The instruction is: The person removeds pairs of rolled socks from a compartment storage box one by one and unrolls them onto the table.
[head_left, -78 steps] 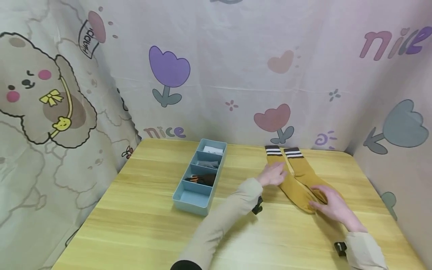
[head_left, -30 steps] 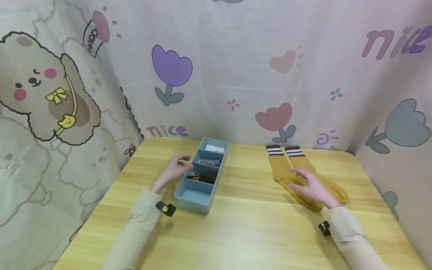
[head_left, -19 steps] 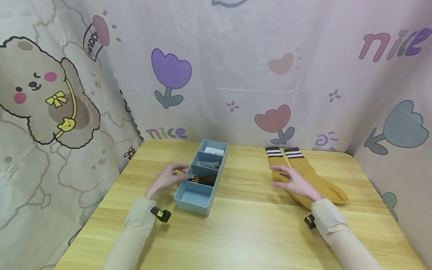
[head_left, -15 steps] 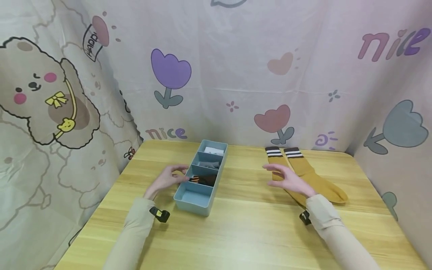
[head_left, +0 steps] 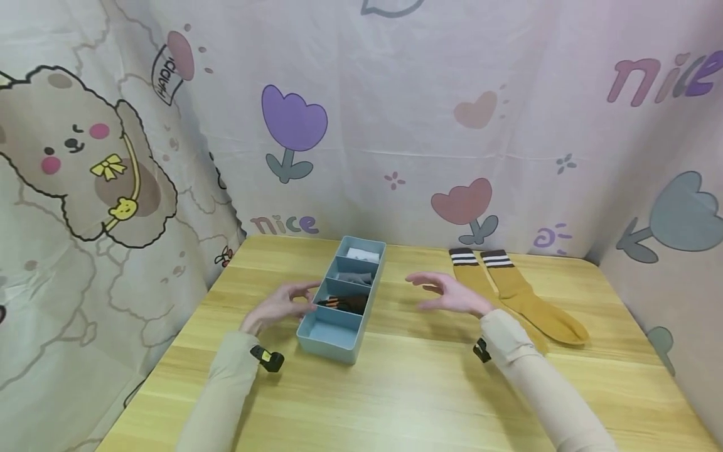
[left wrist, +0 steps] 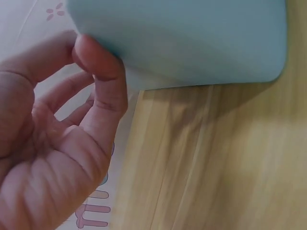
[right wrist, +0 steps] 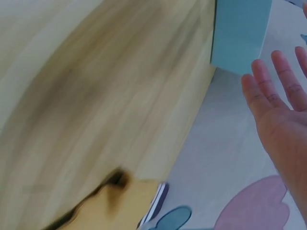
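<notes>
My left hand [head_left: 282, 306] is at the left long side of a blue divided storage box [head_left: 327, 351]. In the left wrist view the thumb [left wrist: 98, 60] lies at the box's outer wall by the rim, the fingers loosely bent. Farther right, my right hand [head_left: 446, 295] hangs over the table with nothing in it, between the box and two mustard-yellow socks. One sock [head_left: 522, 295] lies flat with its striped cuff toward the back; the other sock [head_left: 467, 273] is partly hidden by the right hand and sleeve.
From the back, the box compartments hold a white cloth piece [head_left: 363, 255], a grey cloth piece [head_left: 354, 278] and a dark brown piece with orange stripes [head_left: 347, 304]; the front compartment shows its floor [head_left: 330, 333]. A printed curtain [head_left: 367, 125] borders the wooden table [head_left: 395, 389].
Both hands were on the socks. The left hand has moved across to the box's left side; the right hand has lifted off the socks and travelled left. The head view has shifted slightly.
</notes>
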Tool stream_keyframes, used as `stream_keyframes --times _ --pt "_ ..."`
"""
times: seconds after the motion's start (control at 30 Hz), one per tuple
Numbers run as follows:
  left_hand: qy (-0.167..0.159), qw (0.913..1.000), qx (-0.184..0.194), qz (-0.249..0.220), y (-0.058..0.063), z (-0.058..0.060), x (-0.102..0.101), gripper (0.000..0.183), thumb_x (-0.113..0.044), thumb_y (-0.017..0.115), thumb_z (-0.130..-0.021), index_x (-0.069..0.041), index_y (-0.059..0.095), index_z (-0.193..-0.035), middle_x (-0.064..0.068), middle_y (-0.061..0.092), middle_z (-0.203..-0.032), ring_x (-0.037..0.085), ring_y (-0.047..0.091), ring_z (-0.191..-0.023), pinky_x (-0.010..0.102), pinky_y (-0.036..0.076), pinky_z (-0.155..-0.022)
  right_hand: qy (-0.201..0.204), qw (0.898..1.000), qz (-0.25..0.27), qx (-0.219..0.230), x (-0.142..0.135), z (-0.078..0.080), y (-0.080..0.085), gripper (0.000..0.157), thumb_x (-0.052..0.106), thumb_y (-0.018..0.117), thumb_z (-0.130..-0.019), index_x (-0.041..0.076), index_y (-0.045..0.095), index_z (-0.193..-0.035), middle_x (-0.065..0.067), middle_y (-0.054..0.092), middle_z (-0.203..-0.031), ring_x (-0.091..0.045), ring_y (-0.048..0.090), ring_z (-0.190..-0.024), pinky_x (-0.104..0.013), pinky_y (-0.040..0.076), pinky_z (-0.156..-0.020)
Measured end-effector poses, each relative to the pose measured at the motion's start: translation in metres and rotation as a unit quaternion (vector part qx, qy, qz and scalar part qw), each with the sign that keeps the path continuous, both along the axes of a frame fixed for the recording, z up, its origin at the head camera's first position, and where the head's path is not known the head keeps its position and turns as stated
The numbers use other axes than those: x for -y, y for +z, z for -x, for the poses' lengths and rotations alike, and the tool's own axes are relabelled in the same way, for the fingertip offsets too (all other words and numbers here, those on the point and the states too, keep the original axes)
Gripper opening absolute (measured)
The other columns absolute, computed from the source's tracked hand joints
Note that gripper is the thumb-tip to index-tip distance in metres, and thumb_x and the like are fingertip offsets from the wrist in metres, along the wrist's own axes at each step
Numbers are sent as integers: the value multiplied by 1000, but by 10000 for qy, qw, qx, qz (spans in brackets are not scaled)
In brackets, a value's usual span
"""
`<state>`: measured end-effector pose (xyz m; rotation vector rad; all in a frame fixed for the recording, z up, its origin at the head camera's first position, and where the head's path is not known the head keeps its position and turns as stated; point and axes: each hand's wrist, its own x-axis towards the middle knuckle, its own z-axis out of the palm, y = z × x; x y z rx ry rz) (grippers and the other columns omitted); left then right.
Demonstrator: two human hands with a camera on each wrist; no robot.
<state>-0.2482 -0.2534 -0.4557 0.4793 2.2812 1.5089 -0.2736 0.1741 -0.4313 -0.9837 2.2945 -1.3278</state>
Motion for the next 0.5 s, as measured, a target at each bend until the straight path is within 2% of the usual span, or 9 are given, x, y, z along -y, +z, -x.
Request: stream_keyframes --times 0.27,0.5 --pt "28 9996 279 -10 0 -11 0 74 -13 71 -91 -9 36 -156 8 58 -104 17 64 -85 31 60 -77 630 9970 404 192 34 12 7 63 2 72 -88 -3 46 -145 -24 50 -149 -50 42 -139 -57 34 -119" --pt "-266 9987 303 -305 -2 -19 1 78 -8 69 -92 -3 27 -158 6 61 -100 13 64 -76 27 60 -71 1201 9913 347 407 78 14 19 56 0 71 -89 -2 51 -141 -27 51 -147 -46 47 -137 -58 37 -117"
